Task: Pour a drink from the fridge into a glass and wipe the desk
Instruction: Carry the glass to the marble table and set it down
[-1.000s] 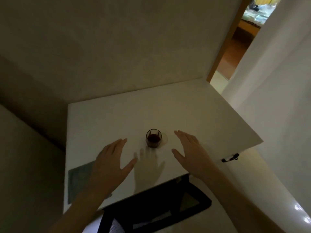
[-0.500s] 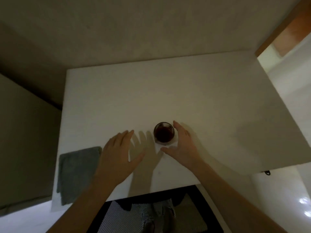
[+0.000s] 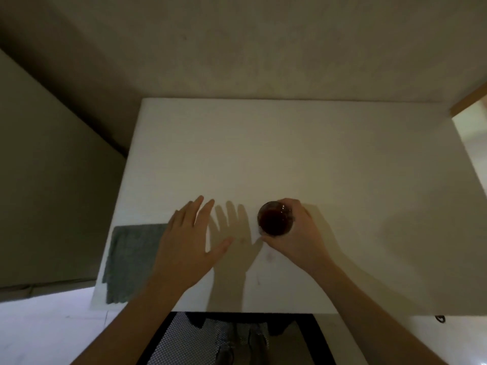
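Observation:
A small glass of dark red drink stands on the white desk near its front edge. My right hand wraps around the glass from the right, thumb at its near side and fingers at its far side. My left hand hovers flat over the desk to the left of the glass, fingers spread and holding nothing. A grey-green cloth lies flat at the desk's front left corner, partly hidden by my left hand. Faint smudges mark the desk just in front of the glass.
Beige walls enclose the desk at the back and left. A black mesh chair seat sits under the desk's front edge. A doorway with a wooden frame opens at the far right. A small dark clip hangs at the desk's front right edge.
My right hand moved in from beside the glass and closed around it. The camera tilted down and left, so the cloth came fully into view. My left hand stayed spread.

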